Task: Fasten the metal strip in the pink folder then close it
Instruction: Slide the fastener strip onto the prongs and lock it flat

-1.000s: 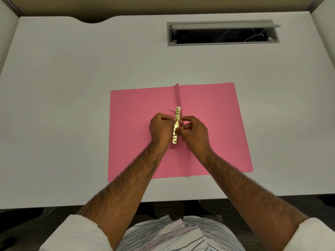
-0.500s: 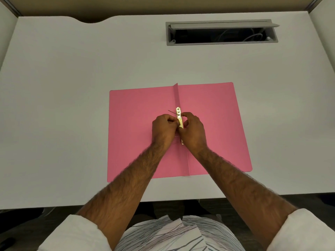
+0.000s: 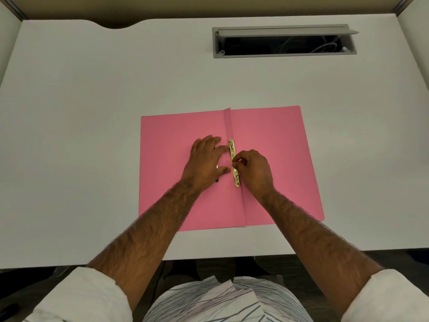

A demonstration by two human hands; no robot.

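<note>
The pink folder [image 3: 274,140] lies open and flat on the white desk, its spine fold running front to back down the middle. A gold metal strip [image 3: 234,162] lies along the spine, flat on the folder. My left hand [image 3: 206,160] rests palm down on the left leaf just beside the strip, fingers spread, thumb near the strip. My right hand [image 3: 253,168] is on the right side, fingertips pinched on the strip's middle.
A grey cable hatch [image 3: 284,41] with its lid up sits in the white desk [image 3: 92,112] at the back right, cables inside. The desk's front edge runs just below the folder. Partition walls stand at both sides.
The strip, held tilted above the spine by both hands, now lies flat along it. My left hand let go and spread flat on the left leaf; my right hand stays on the strip.
</note>
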